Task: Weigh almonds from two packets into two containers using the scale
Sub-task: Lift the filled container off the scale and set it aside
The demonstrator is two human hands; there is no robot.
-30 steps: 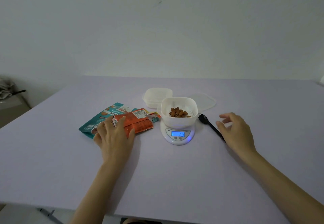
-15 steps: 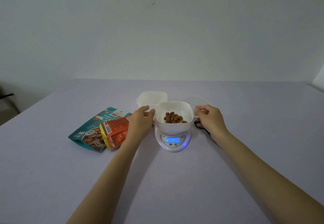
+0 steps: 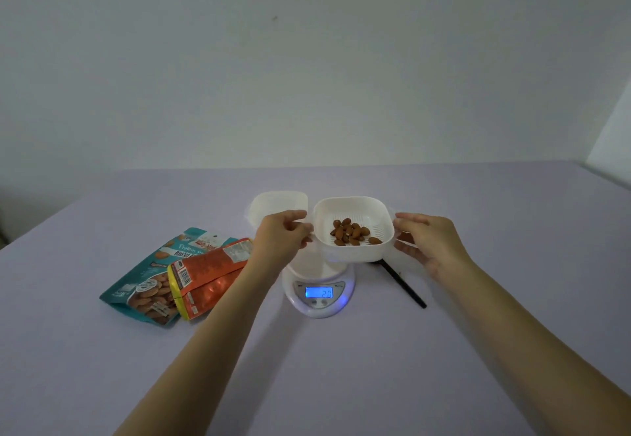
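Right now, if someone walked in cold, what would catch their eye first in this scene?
The white bowl with a small heap of almonds, gripped at its sides by the left hand and right hand over the scale, centre of view. Next comes the glowing blue display on the scale's near side. Left of it, an orange packet lies partly over a teal packet.

The room is dim and a bit grey. Soft light comes from above, so shadows on the table are faint; the darkest lies just left of the scale. Its screen glows bright blue. The picture is slightly fuzzy, and things near the edges look stretched.
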